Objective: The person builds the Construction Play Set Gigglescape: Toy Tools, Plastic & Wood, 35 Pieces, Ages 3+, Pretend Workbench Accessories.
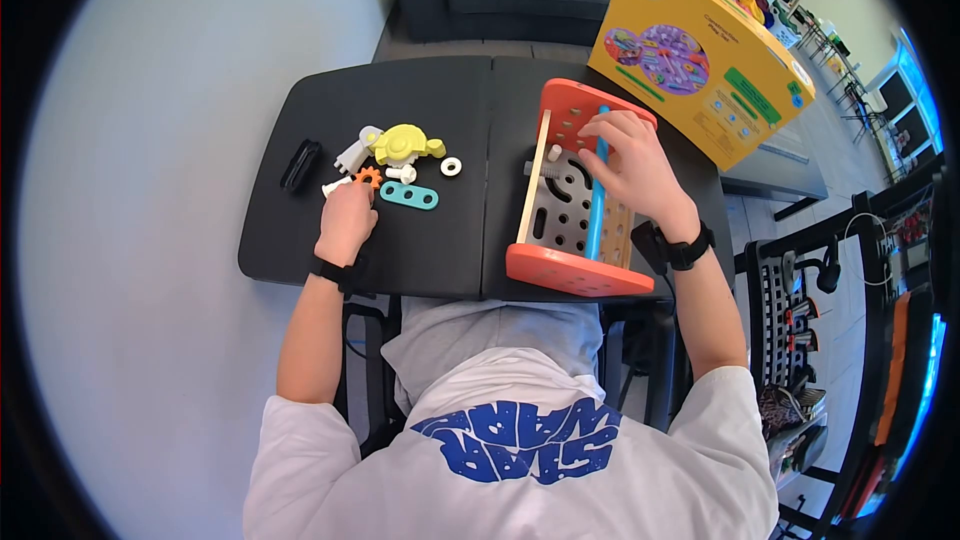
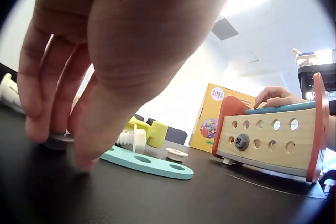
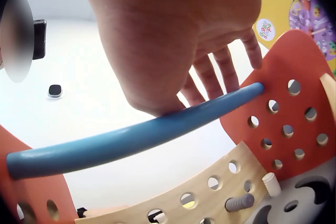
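Note:
The left hand [image 1: 347,223] reaches down beside an orange gear [image 1: 368,177] and a white piece [image 1: 334,186]. Up close in the left wrist view, thumb and fingers pinch a small dark grey piece [image 2: 58,142] at the black tabletop. A teal strip with holes [image 1: 409,196] lies right of that hand, with a white screw [image 1: 401,174], yellow toy piece [image 1: 404,144] and white ring [image 1: 451,167] near it. The right hand [image 1: 640,162] rests on the blue bar [image 3: 126,141] of the wooden toy bench, its fingers spread and the thumb against the bar.
The bench's red end panel [image 1: 580,271] stands near the table's front edge. A yellow box [image 1: 700,50] stands upright behind it. A black object [image 1: 300,166] lies at the table's left, and a grey piece [image 1: 352,154] beside the yellow one. A sofa [image 1: 530,0] is beyond.

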A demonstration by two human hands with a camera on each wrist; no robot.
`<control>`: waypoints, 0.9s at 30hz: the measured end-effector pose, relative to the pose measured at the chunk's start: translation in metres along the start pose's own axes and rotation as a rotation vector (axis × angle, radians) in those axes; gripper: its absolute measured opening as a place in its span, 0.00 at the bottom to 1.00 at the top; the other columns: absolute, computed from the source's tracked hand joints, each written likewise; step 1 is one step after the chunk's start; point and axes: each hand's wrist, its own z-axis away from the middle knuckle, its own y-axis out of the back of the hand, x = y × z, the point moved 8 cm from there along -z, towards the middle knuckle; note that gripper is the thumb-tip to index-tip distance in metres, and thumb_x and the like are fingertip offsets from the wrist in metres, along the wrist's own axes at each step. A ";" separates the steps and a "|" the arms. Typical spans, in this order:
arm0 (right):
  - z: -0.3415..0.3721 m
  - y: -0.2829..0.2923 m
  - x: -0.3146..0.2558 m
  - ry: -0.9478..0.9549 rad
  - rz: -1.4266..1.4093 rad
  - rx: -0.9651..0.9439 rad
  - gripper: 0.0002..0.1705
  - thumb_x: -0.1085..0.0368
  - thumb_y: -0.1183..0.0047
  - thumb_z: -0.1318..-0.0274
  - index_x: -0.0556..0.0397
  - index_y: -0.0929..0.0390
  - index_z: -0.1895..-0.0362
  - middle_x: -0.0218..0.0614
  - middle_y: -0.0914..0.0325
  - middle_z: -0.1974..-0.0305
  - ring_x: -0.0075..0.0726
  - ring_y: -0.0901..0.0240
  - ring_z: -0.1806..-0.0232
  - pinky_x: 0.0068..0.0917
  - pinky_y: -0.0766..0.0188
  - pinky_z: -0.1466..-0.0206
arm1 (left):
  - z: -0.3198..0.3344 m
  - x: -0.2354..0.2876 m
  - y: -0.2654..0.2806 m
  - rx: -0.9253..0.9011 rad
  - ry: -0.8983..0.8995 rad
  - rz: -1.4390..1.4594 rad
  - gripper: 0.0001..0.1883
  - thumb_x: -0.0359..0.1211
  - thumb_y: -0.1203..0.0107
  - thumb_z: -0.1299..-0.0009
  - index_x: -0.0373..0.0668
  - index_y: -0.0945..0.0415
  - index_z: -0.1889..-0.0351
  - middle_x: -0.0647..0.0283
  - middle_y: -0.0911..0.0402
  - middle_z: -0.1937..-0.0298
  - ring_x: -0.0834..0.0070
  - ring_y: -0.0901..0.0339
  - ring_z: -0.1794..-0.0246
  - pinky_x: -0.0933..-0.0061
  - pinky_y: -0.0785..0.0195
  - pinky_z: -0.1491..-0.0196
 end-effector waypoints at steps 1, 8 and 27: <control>0.001 0.000 -0.001 0.011 -0.009 0.016 0.12 0.62 0.37 0.43 0.50 0.19 0.55 0.36 0.21 0.53 0.46 0.27 0.45 0.43 0.34 0.39 | -0.001 0.000 -0.003 -0.001 -0.004 -0.002 0.12 0.29 0.29 0.44 0.38 0.16 0.63 0.49 0.14 0.66 0.53 0.15 0.60 0.57 0.21 0.53; 0.002 0.002 -0.005 0.045 0.000 0.022 0.12 0.62 0.37 0.44 0.49 0.19 0.55 0.36 0.21 0.53 0.46 0.27 0.45 0.43 0.35 0.39 | -0.002 0.001 -0.004 0.059 -0.003 -0.053 0.09 0.26 0.36 0.43 0.39 0.21 0.64 0.50 0.15 0.68 0.51 0.16 0.62 0.55 0.22 0.56; -0.012 -0.016 -0.024 -0.309 -0.793 -0.302 0.15 0.64 0.44 0.30 0.63 0.22 0.48 0.37 0.16 0.54 0.27 0.18 0.52 0.28 0.23 0.45 | 0.008 0.191 0.092 0.307 -0.598 1.076 0.09 0.27 0.32 0.38 0.40 0.18 0.61 0.69 0.18 0.66 0.81 0.25 0.69 0.78 0.31 0.63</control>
